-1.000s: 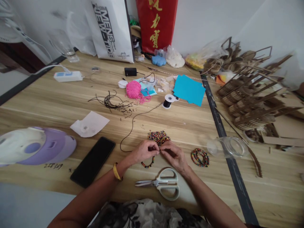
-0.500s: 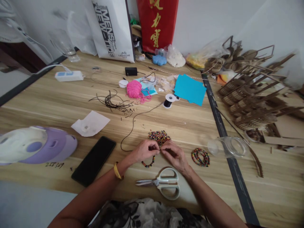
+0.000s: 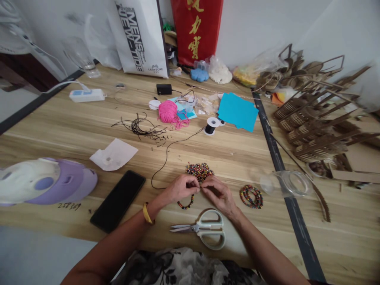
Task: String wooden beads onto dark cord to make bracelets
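My left hand (image 3: 182, 187) is closed in a pinch on a thin black cord. A short row of strung, many-coloured beads (image 3: 186, 206) hangs in a curve on the table below it. Fingertip to fingertip with it, my right hand (image 3: 218, 194) pinches something tiny that looks like a bead, partly hidden by the fingers. Just beyond both hands lies a pile of loose beads (image 3: 200, 170). The black cord (image 3: 166, 158) trails back from my left wrist to a white spool (image 3: 210, 128). Scissors (image 3: 198, 228) with pale handles lie near me, blades pointing left.
To the right is a coiled beaded strand (image 3: 251, 196). At left are a black phone (image 3: 118, 201), a torn paper piece (image 3: 114, 154) and a purple-white device (image 3: 47, 181). Farther back sit cut black cords (image 3: 139, 126), pink yarn (image 3: 168, 111), blue sheets (image 3: 238, 111) and brown baskets (image 3: 311, 134).
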`<control>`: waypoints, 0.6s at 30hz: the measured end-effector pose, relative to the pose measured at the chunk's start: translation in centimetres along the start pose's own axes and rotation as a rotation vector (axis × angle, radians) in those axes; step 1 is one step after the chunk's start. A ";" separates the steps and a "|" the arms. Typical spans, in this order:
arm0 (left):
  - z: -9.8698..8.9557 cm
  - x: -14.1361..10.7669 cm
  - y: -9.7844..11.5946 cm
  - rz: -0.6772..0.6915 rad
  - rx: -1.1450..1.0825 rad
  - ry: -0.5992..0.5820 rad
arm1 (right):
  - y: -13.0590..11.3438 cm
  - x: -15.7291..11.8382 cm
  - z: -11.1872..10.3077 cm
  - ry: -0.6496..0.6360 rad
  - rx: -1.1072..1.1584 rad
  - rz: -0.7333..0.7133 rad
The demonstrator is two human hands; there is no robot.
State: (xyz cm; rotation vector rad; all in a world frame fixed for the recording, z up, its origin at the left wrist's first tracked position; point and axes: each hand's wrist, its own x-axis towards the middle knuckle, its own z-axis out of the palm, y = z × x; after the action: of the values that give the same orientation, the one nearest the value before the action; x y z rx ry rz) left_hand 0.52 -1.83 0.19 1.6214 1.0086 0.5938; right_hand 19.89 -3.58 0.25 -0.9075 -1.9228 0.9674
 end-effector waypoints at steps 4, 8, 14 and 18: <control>0.0 0.0 0.1 -0.002 -0.002 0.004 | 0.1 0.0 0.0 -0.008 -0.002 -0.006; 0.0 0.0 0.1 -0.009 0.001 0.004 | 0.1 0.0 0.0 -0.003 -0.004 -0.009; 0.0 -0.1 0.1 0.000 0.000 -0.006 | 0.0 0.0 0.0 0.014 0.006 -0.006; -0.1 -0.1 0.0 0.010 0.010 -0.012 | 0.1 0.0 0.1 0.020 0.007 -0.011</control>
State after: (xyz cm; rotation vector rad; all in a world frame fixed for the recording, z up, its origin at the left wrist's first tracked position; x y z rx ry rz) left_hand 0.40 -1.88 0.21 1.6377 0.9963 0.5860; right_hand 19.85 -3.58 0.19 -0.8980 -1.9052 0.9543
